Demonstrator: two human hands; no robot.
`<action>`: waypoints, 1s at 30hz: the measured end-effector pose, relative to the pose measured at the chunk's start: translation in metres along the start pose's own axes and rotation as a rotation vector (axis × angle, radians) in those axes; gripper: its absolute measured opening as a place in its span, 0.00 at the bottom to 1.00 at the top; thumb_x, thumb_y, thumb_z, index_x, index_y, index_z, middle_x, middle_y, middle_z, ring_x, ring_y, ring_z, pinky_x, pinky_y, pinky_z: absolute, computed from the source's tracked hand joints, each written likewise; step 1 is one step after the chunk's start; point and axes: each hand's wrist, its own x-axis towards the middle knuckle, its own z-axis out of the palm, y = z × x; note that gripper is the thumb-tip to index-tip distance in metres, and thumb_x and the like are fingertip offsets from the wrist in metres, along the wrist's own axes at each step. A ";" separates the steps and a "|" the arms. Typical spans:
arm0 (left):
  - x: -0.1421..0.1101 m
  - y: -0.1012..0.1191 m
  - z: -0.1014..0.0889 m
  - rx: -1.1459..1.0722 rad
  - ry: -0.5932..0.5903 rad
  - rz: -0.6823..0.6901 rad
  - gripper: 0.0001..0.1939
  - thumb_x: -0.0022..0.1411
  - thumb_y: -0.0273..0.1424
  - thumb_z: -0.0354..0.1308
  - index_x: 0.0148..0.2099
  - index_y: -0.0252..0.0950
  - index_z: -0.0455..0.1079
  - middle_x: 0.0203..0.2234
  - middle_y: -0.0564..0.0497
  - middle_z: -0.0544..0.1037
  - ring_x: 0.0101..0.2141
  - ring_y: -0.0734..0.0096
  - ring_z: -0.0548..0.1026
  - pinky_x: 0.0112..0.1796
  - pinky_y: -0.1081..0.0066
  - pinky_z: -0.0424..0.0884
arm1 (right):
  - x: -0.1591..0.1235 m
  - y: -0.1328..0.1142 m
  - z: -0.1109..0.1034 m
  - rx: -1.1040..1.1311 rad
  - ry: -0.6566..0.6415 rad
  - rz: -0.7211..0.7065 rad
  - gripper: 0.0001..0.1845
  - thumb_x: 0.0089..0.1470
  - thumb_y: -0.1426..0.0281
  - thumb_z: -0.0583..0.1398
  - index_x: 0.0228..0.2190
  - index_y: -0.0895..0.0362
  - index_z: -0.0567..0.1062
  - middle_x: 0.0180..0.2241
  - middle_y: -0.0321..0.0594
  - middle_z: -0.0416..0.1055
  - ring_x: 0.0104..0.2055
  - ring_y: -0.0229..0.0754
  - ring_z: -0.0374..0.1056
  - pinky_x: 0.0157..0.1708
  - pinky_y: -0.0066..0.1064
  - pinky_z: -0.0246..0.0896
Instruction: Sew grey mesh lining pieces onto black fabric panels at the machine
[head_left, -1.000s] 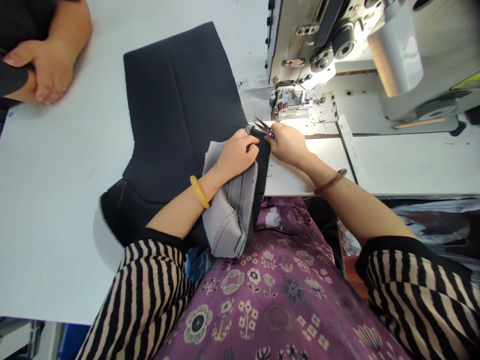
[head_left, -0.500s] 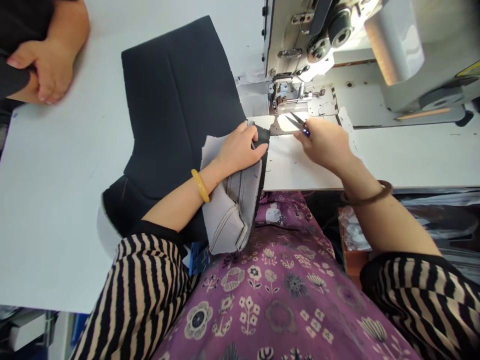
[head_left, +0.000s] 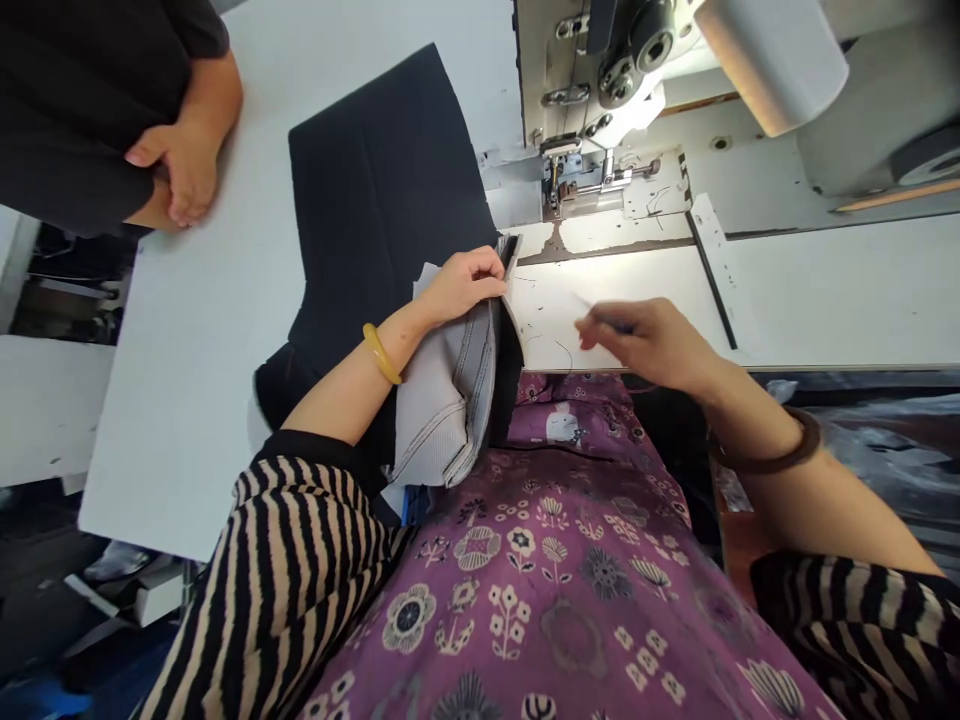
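Observation:
A large black fabric piece lies on the white table, with its grey inner side and stitched seams folded up along the near right part. My left hand is closed on the edge of this fabric, thumb and fingers pinching a raised fold. To the right, my right hand is closed around small scissors, blurred by motion. The blade tips point left, apart from the fabric. Behind both hands is the sewing machine's presser foot, with no fabric under it.
The sewing machine head rises at the back right, with a white cylinder beside it. Loose thread ends lie on the table. A co-worker's hand rests at the far left. A pencil lies at the right.
My right hand has drawn toward me with the scissors, away from the presser foot. My left hand has lifted and turned the fabric edge slightly. The view has shifted.

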 end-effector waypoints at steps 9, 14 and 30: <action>-0.012 -0.010 -0.001 -0.236 -0.070 -0.075 0.11 0.56 0.38 0.56 0.36 0.36 0.70 0.30 0.53 0.69 0.29 0.75 0.67 0.33 0.72 0.66 | 0.000 -0.002 -0.001 -0.067 -0.340 -0.102 0.12 0.55 0.59 0.57 0.27 0.51 0.76 0.26 0.34 0.75 0.24 0.37 0.64 0.26 0.30 0.55; -0.014 0.005 0.004 0.212 0.088 -0.014 0.27 0.56 0.30 0.60 0.57 0.37 0.63 0.45 0.46 0.70 0.43 0.64 0.71 0.45 0.63 0.70 | 0.006 0.009 -0.017 0.064 0.228 0.082 0.10 0.54 0.61 0.57 0.26 0.53 0.72 0.22 0.35 0.72 0.22 0.35 0.59 0.26 0.30 0.52; 0.025 -0.004 0.007 0.161 0.122 -0.250 0.16 0.54 0.33 0.62 0.45 0.33 0.69 0.39 0.47 0.77 0.41 0.62 0.74 0.42 0.68 0.68 | 0.118 0.010 0.013 -0.557 0.260 -0.104 0.15 0.56 0.58 0.54 0.25 0.55 0.70 0.33 0.45 0.70 0.27 0.42 0.62 0.26 0.33 0.46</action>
